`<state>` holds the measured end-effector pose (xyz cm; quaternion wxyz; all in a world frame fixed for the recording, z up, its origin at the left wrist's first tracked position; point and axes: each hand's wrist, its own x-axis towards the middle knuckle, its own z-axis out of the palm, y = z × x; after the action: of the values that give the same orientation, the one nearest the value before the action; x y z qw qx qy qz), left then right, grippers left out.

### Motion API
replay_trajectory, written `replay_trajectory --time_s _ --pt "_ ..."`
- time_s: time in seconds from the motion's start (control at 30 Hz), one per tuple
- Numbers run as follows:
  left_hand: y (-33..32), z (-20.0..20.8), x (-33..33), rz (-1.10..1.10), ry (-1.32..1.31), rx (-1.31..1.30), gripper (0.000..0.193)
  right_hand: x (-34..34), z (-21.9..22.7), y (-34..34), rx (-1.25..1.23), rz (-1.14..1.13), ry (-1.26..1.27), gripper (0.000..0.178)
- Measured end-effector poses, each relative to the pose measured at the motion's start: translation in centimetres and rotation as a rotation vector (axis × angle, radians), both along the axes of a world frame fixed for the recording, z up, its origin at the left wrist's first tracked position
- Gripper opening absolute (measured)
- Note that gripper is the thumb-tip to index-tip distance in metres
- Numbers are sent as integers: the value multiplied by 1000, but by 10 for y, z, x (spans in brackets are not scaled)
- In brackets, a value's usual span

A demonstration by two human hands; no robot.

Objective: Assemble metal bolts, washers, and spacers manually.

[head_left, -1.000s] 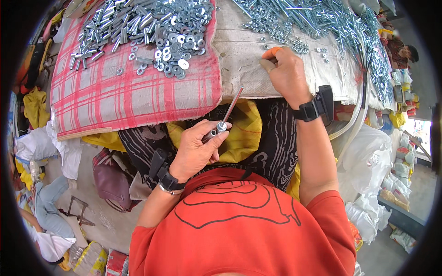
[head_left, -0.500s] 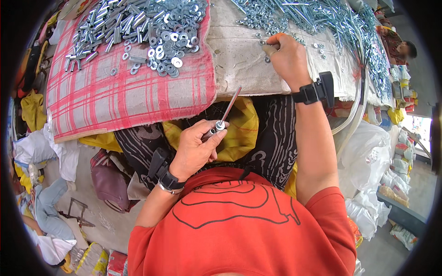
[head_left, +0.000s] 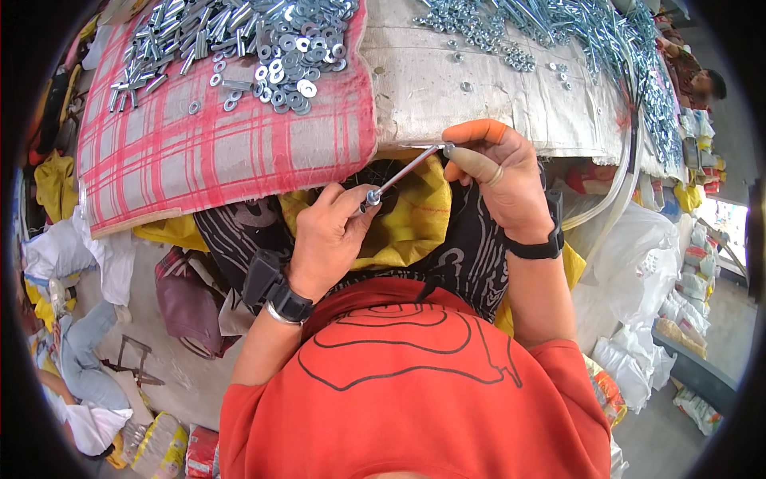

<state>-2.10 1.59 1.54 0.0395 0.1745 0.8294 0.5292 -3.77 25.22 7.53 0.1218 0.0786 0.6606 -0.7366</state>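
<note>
My left hand (head_left: 325, 239) is closed around the lower end of a long thin metal bolt (head_left: 405, 172), which points up and to the right. A washer (head_left: 373, 196) sits on it just above my fingers. At the bolt's far tip, my right hand (head_left: 515, 188) pinches a small nut (head_left: 448, 148) between thumb and forefinger, both wearing finger covers, one orange and one beige. The nut touches or nearly touches the tip; I cannot tell if it is threaded on. Loose nuts (head_left: 519, 57) lie on the pale sacking beyond my right hand.
On the red checked cloth (head_left: 231, 160) at the left lie piles of flat washers (head_left: 299, 60) and metal sleeves (head_left: 159, 48). Long bolts (head_left: 586, 36) are heaped at the back right. A yellow sack (head_left: 419, 231) hangs below the table edge. Pale tubes (head_left: 614, 188) run down at the right.
My right hand has come back from the loose nuts to the bolt's tip, bringing a nut. My left hand has shifted slightly left and up, and the bolt leans further right.
</note>
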Motion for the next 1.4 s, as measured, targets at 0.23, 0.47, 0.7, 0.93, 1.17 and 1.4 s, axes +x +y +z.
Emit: replay_trajectory --time_s 0.23,0.47,0.7,0.93,1.17,1.4 --pt "-1 15 4 -4 208 -222 25 13 1 -9 105 125 60 22" --pt "-7 19 4 -9 204 -171 28 21 6 -5 -54 -30 57 23" --pt "-16 21 6 -38 334 -354 33 31 11 -5 19 0 18 23" --pt "-13 15 8 -155 -100 105 22 34 14 -17 77 11 135 27" --pt "10 33 22 -145 -436 354 9 26 -9 -49 98 61 -54 39" --pt "-3 27 1 207 -371 385 6 27 -7 -56 -24 247 338 65"
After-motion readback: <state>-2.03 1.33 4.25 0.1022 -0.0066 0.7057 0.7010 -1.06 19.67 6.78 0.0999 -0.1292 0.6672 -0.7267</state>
